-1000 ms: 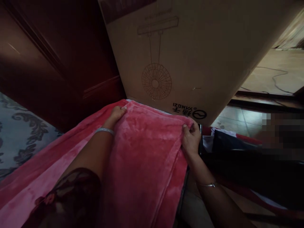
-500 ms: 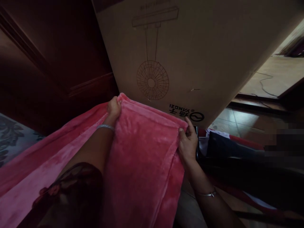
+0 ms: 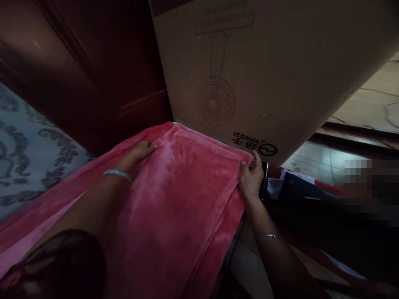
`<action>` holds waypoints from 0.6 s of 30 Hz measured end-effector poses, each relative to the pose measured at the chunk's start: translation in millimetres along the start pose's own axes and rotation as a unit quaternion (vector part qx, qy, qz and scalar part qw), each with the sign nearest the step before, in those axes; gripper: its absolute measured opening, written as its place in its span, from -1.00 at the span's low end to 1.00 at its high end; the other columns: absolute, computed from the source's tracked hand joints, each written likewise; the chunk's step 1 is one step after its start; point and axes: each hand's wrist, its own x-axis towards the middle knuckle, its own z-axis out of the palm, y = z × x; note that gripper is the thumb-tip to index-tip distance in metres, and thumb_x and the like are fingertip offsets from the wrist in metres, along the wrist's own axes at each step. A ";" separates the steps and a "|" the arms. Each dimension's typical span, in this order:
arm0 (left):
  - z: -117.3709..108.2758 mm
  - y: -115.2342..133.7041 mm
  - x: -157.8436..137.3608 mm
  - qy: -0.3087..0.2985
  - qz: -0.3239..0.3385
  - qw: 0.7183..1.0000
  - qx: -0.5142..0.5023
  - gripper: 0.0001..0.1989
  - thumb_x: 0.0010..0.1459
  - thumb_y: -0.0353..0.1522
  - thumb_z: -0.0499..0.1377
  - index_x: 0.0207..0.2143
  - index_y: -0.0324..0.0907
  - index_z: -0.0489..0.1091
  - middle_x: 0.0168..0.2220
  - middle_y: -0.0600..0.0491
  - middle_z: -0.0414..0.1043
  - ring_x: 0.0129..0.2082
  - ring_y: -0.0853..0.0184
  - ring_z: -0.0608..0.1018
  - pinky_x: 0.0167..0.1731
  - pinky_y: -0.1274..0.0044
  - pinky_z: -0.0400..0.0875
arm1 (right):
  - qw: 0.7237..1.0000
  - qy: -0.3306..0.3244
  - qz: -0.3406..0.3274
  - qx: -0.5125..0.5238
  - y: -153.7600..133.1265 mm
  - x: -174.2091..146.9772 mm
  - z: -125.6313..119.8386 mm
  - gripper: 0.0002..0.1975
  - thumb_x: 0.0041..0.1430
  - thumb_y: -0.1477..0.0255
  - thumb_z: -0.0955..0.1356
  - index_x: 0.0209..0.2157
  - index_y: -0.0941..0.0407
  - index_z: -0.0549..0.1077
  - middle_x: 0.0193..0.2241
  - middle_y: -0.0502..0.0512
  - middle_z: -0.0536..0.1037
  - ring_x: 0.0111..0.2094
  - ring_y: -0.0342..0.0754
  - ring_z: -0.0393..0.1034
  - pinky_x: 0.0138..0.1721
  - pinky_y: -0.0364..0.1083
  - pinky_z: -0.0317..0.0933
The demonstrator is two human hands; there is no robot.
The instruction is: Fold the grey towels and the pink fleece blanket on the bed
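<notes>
A plush pink blanket (image 3: 187, 187) lies spread in front of me, its far edge folded over by the large cardboard box. My right hand (image 3: 252, 176) pinches the blanket's far right corner between thumb and fingers. On the left side, my left hand (image 3: 142, 151) is on a fold of the blanket, short of the far left corner, with its fingers drawn together on the fabric. Part of its grip is hidden by the back of the hand. Bracelets circle both wrists.
A cardboard box (image 3: 264, 74) printed with a fan drawing stands beyond the blanket. To its left is a dark red wooden panel (image 3: 93, 74), with patterned blue-grey fabric (image 3: 37, 158) below. Dark and red-white cloth (image 3: 299, 185) lies to the right, near a tiled floor (image 3: 321, 160).
My left hand has let go of the blanket's far left corner and moved left and back towards me. My right hand keeps hold of its corner. The view has shifted left.
</notes>
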 end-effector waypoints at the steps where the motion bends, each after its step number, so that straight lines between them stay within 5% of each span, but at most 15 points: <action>1: -3.5 -16.7 -18.8 0.000 -0.011 1.000 0.010 -0.70 0.29 -0.23 0.11 -0.24 -0.30 0.49 -0.30 -0.04 0.54 -0.25 0.21 0.54 -0.23 0.49 0.37 | 1.000 0.000 0.000 -0.001 1.1 0.7 0.1 -0.39 0.10 0.26 0.34 0.20 0.14 0.37 0.10 0.24 0.47 0.12 0.08 0.38 0.24 0.16 0.17; 6: -25.4 -99.1 -120.9 -0.022 -0.067 0.996 0.060 -0.69 0.27 -0.24 0.06 -0.13 -0.24 0.49 -0.15 -0.06 0.57 -0.17 0.19 0.56 -0.19 0.50 0.40 | 1.000 -0.005 -0.017 -0.006 6.6 6.1 -1.8 -0.39 0.06 0.32 0.32 0.17 0.21 0.36 0.10 0.27 0.46 0.12 0.07 0.38 0.22 0.14 0.19; 10: -41.0 -140.3 -194.2 0.012 -0.124 0.981 0.147 -0.61 0.20 -0.29 0.09 0.04 -0.25 0.44 -0.07 -0.15 0.55 -0.07 0.10 0.57 -0.10 0.44 0.41 | 0.999 -0.009 -0.014 -0.034 9.4 10.6 -3.6 -0.38 0.02 0.40 0.34 0.16 0.22 0.34 0.08 0.25 0.47 0.12 0.07 0.38 0.23 0.15 0.17; 14: -45.1 -137.8 -270.4 0.088 -0.087 0.977 0.177 -0.53 0.16 -0.30 0.09 0.11 -0.22 0.39 0.09 -0.21 0.45 0.10 0.02 0.48 0.09 0.33 0.34 | 0.997 -0.032 0.020 -0.069 7.7 14.9 -5.7 -0.34 -0.04 0.47 0.39 0.15 0.27 0.33 0.05 0.27 0.48 0.08 0.08 0.40 0.21 0.10 0.20; 18: -24.5 -90.4 -376.2 0.099 0.060 0.990 0.085 -0.72 0.22 -0.25 0.02 -0.16 -0.02 0.50 -0.06 -0.08 0.51 -0.05 0.13 0.54 -0.02 0.36 0.42 | 0.993 -0.049 0.055 -0.092 11.3 23.3 -5.3 -0.38 0.00 0.49 0.40 0.15 0.20 0.30 0.03 0.25 0.48 0.02 0.04 0.41 0.16 0.03 0.23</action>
